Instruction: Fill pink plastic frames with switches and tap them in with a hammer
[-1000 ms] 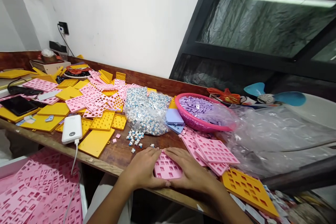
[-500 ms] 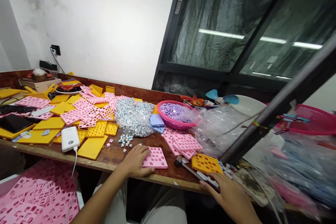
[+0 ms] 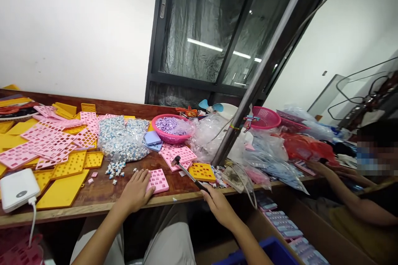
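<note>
My left hand (image 3: 136, 191) lies flat with fingers spread on the wooden table (image 3: 102, 198), its fingertips on the left side of a small pink grid plate (image 3: 159, 180). My right hand (image 3: 217, 206) is at the table's front edge, closed round the dark handle of a small hammer (image 3: 186, 172). The hammer's head points up and to the left, just right of the pink plate. Small blue-and-white parts (image 3: 114, 170) lie loose just beyond my left hand.
Pink plates (image 3: 46, 143) and yellow plates (image 3: 66, 182) cover the left of the table beside a white power bank (image 3: 18, 189). A bag of small parts (image 3: 122, 138), a pink basket (image 3: 171, 127) and a slanted metal pole (image 3: 258, 74) stand behind. Another person (image 3: 357, 198) sits at right.
My right hand left the pink plate, reached right to the table edge and took up the hammer, raising it toward the plate. The view swung right. My left hand stayed on the plate.
</note>
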Action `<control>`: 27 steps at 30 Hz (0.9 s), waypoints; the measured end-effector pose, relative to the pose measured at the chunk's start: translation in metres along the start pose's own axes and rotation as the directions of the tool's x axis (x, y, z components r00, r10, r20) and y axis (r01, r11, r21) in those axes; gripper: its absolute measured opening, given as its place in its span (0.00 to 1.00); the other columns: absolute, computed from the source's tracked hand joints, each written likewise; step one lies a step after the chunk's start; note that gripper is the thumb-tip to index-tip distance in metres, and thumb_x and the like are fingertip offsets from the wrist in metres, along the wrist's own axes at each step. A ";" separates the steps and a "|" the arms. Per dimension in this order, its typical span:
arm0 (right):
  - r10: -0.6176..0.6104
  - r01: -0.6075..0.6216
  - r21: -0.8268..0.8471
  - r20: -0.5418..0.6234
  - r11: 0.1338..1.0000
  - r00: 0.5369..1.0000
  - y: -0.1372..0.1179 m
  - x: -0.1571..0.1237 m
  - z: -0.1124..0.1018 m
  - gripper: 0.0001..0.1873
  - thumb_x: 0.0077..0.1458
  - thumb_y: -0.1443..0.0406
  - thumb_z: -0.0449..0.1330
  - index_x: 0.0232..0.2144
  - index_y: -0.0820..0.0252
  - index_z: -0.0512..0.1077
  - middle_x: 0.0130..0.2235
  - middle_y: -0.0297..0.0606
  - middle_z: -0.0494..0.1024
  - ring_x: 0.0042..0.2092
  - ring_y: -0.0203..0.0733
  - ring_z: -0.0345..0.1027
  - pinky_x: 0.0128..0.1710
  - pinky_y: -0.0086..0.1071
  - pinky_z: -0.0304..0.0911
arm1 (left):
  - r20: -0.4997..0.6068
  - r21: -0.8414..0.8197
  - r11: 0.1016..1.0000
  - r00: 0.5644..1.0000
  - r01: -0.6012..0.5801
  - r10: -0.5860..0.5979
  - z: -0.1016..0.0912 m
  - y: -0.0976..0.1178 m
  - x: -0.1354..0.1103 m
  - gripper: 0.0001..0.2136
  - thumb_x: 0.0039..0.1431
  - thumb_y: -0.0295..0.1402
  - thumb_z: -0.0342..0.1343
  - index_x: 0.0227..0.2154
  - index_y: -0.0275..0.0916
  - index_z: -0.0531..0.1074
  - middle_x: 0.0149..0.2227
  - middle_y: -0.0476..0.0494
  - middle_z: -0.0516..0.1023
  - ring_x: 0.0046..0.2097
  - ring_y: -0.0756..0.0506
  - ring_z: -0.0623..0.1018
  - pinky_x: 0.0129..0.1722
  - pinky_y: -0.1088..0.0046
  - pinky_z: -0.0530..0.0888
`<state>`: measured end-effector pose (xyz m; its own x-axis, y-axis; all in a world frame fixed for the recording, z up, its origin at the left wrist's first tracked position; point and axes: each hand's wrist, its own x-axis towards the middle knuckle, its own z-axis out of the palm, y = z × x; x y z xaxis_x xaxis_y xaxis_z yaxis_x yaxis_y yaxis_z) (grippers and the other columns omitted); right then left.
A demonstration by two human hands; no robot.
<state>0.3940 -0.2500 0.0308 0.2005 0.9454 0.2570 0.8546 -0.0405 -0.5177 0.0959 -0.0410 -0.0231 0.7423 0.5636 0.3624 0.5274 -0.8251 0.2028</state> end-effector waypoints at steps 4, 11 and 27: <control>-0.049 0.049 -0.005 -0.008 0.999 0.999 -0.022 0.022 0.008 0.21 0.71 0.55 0.44 0.52 0.58 0.71 0.48 0.47 0.80 0.49 0.49 0.74 0.50 0.39 0.66 | 0.005 0.014 1.000 1.000 0.006 -0.006 0.002 -0.001 0.001 0.30 0.71 0.50 0.40 0.66 0.33 0.63 0.68 0.31 0.64 0.69 0.35 0.61 0.69 0.52 0.56; -0.022 0.033 -0.231 0.053 0.972 0.998 -0.031 0.034 0.009 0.19 0.71 0.57 0.46 0.48 0.58 0.74 0.43 0.46 0.81 0.45 0.50 0.76 0.45 0.37 0.66 | 0.014 0.009 1.000 1.000 0.021 -0.021 0.002 0.000 0.001 0.30 0.71 0.50 0.41 0.65 0.35 0.63 0.68 0.32 0.64 0.69 0.35 0.62 0.69 0.52 0.55; 0.025 -0.017 -0.124 0.064 0.992 0.998 -0.031 -0.016 -0.005 0.22 0.70 0.53 0.47 0.54 0.54 0.74 0.48 0.44 0.82 0.48 0.53 0.78 0.49 0.42 0.70 | 0.069 -0.010 0.999 0.997 0.045 -0.044 -0.007 0.005 0.001 0.31 0.71 0.49 0.40 0.66 0.32 0.63 0.68 0.30 0.62 0.69 0.34 0.60 0.69 0.52 0.54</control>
<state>0.3669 -0.2652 0.0472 0.1911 0.9627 0.1913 0.9037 -0.0965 -0.4171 0.0960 -0.0451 -0.0155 0.7449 0.6009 0.2899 0.5559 -0.7993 0.2281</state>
